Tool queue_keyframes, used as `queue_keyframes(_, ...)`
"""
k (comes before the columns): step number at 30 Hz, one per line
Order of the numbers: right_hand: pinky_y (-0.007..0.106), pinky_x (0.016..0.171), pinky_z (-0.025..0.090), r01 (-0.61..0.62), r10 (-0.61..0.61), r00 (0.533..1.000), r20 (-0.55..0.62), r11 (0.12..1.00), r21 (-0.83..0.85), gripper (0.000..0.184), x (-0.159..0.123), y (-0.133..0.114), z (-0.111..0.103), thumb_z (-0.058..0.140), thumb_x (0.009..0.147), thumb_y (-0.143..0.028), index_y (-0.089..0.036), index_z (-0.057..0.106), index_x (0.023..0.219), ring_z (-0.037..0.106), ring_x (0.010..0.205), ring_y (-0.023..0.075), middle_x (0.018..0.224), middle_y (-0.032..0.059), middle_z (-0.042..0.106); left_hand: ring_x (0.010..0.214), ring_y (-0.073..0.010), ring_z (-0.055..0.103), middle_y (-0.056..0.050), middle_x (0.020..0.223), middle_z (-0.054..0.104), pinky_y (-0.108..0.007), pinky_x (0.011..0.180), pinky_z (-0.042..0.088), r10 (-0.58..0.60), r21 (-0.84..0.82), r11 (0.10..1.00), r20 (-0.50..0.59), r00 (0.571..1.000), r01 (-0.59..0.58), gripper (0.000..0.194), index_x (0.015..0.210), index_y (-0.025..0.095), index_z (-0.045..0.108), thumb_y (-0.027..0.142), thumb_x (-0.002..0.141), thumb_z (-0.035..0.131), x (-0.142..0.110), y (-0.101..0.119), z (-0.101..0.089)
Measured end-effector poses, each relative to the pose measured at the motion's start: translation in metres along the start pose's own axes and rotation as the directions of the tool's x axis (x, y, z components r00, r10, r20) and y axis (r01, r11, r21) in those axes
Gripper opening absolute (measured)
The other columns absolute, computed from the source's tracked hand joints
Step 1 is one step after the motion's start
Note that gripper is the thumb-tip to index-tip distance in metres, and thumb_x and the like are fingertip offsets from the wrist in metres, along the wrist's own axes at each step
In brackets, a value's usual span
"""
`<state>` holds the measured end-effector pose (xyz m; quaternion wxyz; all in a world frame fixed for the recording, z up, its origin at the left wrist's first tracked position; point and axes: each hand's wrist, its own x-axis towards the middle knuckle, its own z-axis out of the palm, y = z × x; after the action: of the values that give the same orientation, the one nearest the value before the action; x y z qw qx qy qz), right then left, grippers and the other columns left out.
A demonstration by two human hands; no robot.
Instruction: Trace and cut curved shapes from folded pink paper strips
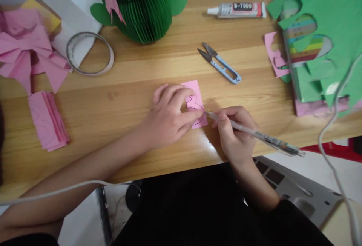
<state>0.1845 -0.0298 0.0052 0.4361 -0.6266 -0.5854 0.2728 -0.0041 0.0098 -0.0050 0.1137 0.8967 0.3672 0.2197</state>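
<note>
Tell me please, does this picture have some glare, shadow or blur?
Head view: a pale glare patch lies on the wooden table beside the right hand, with a dark shadow next to it; the black clothing shows little detail; the image is slightly soft, so small print on the pen is unreadable, though "B-7000" on the glue tube reads.

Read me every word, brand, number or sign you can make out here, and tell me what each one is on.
"B-7000": on the tube near the back of the table.
Smaller print on the same tube: too small to read.
Print on the pen in the right hand: too small and blurred.
Faint marks inside the tape ring: too blurred.
I can read nothing else.
</note>
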Motion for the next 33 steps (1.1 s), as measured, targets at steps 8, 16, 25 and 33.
queue_keyframes(8,0.022,0.046,0.043,0.012,-0.012,1.000,-0.001,1.000,-0.010,0.010,-0.0014,0.0011,-0.0007,0.058,0.083,-0.020,-0.019,0.060,0.073,0.054,0.046,0.0086,0.058,-0.0048,0.063,0.119,-0.0290,0.042,-0.008,0.125,0.051,-0.054,0.100,0.030,-0.001,0.003,1.000,0.010,1.000,0.001,0.018,0.102,0.028,0.068,0.025,0.089,0.056,0.0006,0.0003,-0.0009)
queue_keyframes(16,0.022,0.043,0.039,0.014,-0.013,1.000,0.022,0.999,-0.033,0.010,-0.0035,0.0018,-0.0037,0.057,0.081,-0.019,-0.019,0.061,0.072,0.050,0.043,0.0075,0.053,-0.0063,0.057,0.119,-0.0294,0.042,-0.007,0.125,0.050,-0.053,0.100,0.030,-0.003,0.005,1.000,0.008,1.000,0.003,0.019,0.104,0.029,0.068,0.025,0.089,0.057,0.0004,0.0000,0.0000)
queue_keyframes(25,0.020,0.040,0.036,0.037,-0.036,0.998,0.055,0.999,-0.023,0.011,-0.0036,-0.0001,-0.0040,0.057,0.081,-0.019,-0.019,0.061,0.070,0.046,0.040,0.0065,0.050,-0.0066,0.054,0.120,-0.0302,0.042,-0.006,0.125,0.049,-0.053,0.101,0.028,-0.009,-0.003,1.000,0.023,1.000,0.009,0.019,0.103,0.029,0.068,0.026,0.089,0.056,0.0005,0.0001,-0.0007)
queue_keyframes(33,0.020,0.040,0.035,0.117,-0.115,0.984,0.133,0.993,-0.012,0.014,0.0007,-0.0064,-0.0038,0.057,0.082,-0.019,-0.019,0.059,0.068,0.045,0.040,0.0061,0.050,-0.0061,0.056,0.119,-0.0293,0.042,-0.006,0.124,0.048,-0.052,0.101,0.029,-0.012,-0.006,1.000,-0.004,1.000,0.012,0.017,0.099,0.028,0.068,0.025,0.090,0.055,0.0008,0.0006,0.0000)
